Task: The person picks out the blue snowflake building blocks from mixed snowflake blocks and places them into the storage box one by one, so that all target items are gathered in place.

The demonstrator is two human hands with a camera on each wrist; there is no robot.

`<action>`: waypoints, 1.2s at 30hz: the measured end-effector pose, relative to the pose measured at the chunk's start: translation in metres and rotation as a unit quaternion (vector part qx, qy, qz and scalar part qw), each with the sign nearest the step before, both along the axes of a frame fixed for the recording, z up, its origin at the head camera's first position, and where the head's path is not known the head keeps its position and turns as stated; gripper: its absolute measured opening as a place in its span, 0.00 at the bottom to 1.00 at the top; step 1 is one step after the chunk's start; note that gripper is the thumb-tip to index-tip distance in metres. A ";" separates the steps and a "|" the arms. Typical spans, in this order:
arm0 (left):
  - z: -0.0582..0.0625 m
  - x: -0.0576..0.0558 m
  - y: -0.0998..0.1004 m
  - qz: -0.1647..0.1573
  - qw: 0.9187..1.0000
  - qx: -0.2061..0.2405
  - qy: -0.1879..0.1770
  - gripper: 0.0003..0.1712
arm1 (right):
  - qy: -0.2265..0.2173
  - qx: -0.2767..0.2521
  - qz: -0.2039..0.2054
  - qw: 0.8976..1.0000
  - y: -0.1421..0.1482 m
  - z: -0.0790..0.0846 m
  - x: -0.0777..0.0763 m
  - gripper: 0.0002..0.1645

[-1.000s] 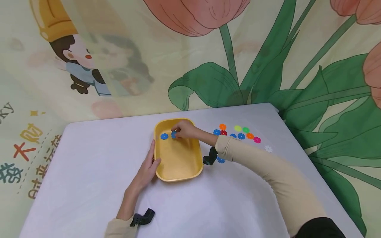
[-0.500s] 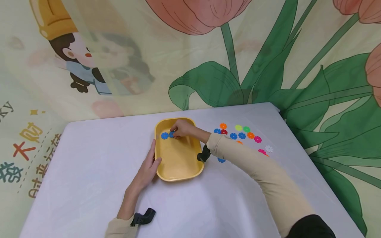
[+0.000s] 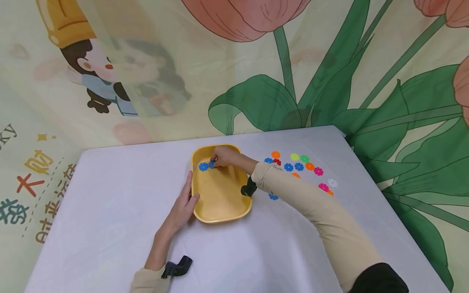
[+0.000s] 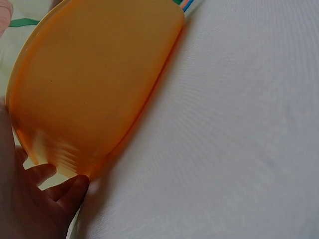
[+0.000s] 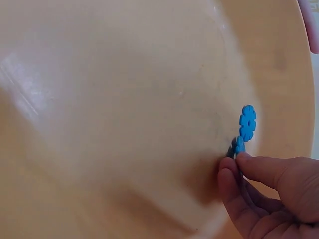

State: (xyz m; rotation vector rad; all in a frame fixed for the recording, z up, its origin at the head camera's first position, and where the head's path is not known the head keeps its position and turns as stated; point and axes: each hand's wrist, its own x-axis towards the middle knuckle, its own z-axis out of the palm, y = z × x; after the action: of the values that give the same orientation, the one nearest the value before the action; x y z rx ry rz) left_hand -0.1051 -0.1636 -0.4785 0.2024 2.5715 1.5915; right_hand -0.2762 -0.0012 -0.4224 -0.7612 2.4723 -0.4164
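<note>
A yellow tray [image 3: 221, 201] stands on the white table, with my left hand [image 3: 184, 203] holding its left side, thumb by the rim. The left wrist view shows that hand's fingers [image 4: 70, 191] against the tray's outer wall. Inside, near the far end, lies a blue flower-shaped disc [image 3: 203, 166], a notched plastic snowflake piece. My right hand [image 3: 225, 157] reaches into the tray and pinches a second blue disc [image 5: 240, 145] between thumb and fingers. This one is seen nearly edge-on in the right wrist view, close beside the first; whether they touch is hard to tell.
Several loose flower discs in orange, green, pink, white and blue [image 3: 299, 167] lie on the table [image 3: 110, 211] right of the tray, partly behind my right sleeve. A printed cloth wall [image 3: 165, 122] rises along the table's far edge.
My right hand has shifted slightly left, bringing the pinched blue disc closer to the one lying in the tray. The right forearm has also swung left, uncovering more discs. My left hand stays put.
</note>
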 end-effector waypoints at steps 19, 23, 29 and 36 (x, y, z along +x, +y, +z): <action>-0.003 -0.002 0.000 0.003 1.000 0.003 0.001 0.41 | 0.047 0.028 0.013 0.998 0.000 0.002 0.006 0.19; -0.004 -0.002 0.000 0.004 1.000 0.007 0.004 0.41 | 0.073 0.018 0.023 0.997 0.005 0.011 0.009 0.21; 0.000 0.001 0.000 0.001 1.000 0.009 0.004 0.41 | 0.011 -0.177 -0.071 0.982 0.040 0.041 0.046 0.27; -0.003 0.001 0.002 0.009 1.000 0.004 -0.004 0.41 | -0.017 -0.293 -0.178 0.939 0.113 0.034 0.111 0.23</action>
State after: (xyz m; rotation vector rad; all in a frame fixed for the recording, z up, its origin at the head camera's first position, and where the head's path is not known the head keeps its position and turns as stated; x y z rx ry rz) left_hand -0.1040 -0.1620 -0.4813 0.1745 2.5677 1.6066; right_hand -0.1654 0.1117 -0.3884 -0.5020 2.4646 -1.3288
